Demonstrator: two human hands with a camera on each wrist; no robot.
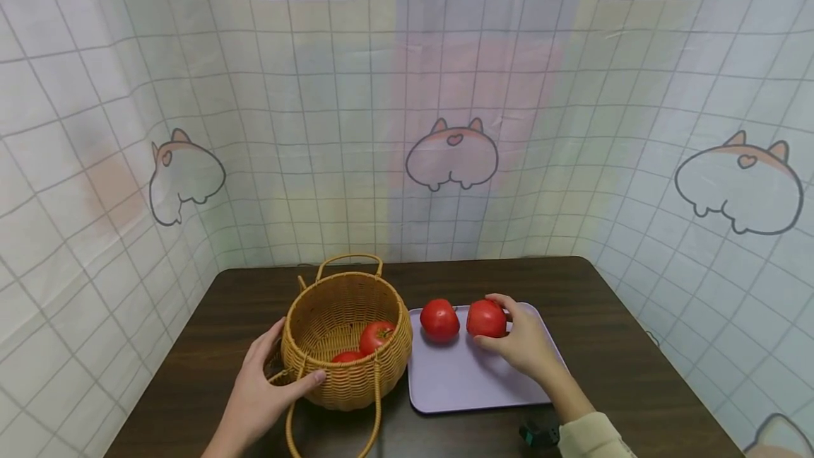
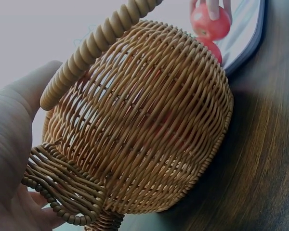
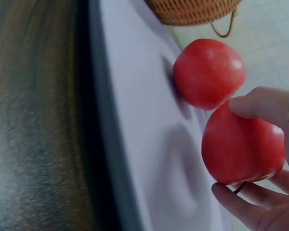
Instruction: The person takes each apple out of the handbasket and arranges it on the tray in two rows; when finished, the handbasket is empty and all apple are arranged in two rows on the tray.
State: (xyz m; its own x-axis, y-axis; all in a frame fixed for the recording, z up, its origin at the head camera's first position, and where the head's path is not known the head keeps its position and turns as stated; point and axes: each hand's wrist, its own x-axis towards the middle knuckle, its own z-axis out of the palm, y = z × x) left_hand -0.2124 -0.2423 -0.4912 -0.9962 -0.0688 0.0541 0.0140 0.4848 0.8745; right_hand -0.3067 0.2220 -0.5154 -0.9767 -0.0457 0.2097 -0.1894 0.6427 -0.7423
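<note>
My right hand [image 1: 526, 345] grips a red tomato [image 1: 485, 319] between thumb and fingers over the lilac tray [image 1: 445, 384]. In the right wrist view, the held tomato [image 3: 243, 147] casts a shadow on the tray. Beside it on the tray sits another tomato [image 1: 439, 320]. The wicker basket [image 1: 340, 386] stands left of the tray, its mouth tipped slightly toward me. Inside it lie a tomato with a green stem [image 1: 378, 336] and another tomato [image 1: 347, 357], partly hidden by the rim. My left hand [image 1: 263, 384] holds the basket's left side, thumb on the near wall.
One looped basket handle [image 1: 378, 401] hangs down in front; the other handle [image 1: 350, 256] stands up at the back. A small black object [image 1: 537, 434] lies on the dark wooden table [image 1: 254, 295] near my right sleeve [image 1: 591, 435]. Patterned curtains [image 1: 343, 126] enclose the table.
</note>
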